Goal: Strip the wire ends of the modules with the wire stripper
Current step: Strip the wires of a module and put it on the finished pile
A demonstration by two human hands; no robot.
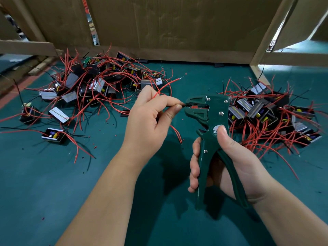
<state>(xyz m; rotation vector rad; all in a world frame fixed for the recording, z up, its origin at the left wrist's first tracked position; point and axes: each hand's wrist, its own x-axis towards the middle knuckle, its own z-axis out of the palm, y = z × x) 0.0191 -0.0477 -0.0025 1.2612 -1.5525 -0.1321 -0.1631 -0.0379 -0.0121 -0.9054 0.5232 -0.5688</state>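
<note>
Feeding a black wire end (183,104) into the mouth of the wire stripper (211,110), mid-scene; the left hand (150,118) pinches the wire and the right hand (230,160) grips the spread handles. A red wire (170,83) from the left hand shows a bared tip, and insulation crumbs (95,147) lie on the mat (53,192). Modules lie in a far-left pile (85,84) and a right pile (266,110); which is finished I cannot tell, but probably many ends remain.

Bright, even workshop light through a wide-angle lens

We see a soft shadow pooling on the green mat (44,192) at lower centre, below the left hand (149,121) and the wire stripper (211,121). Pale daylight glares through gaps at upper right. The wooden beams (264,41) lean toward the frame edges, and the pile of modules (276,114) at far right smears slightly.
</note>
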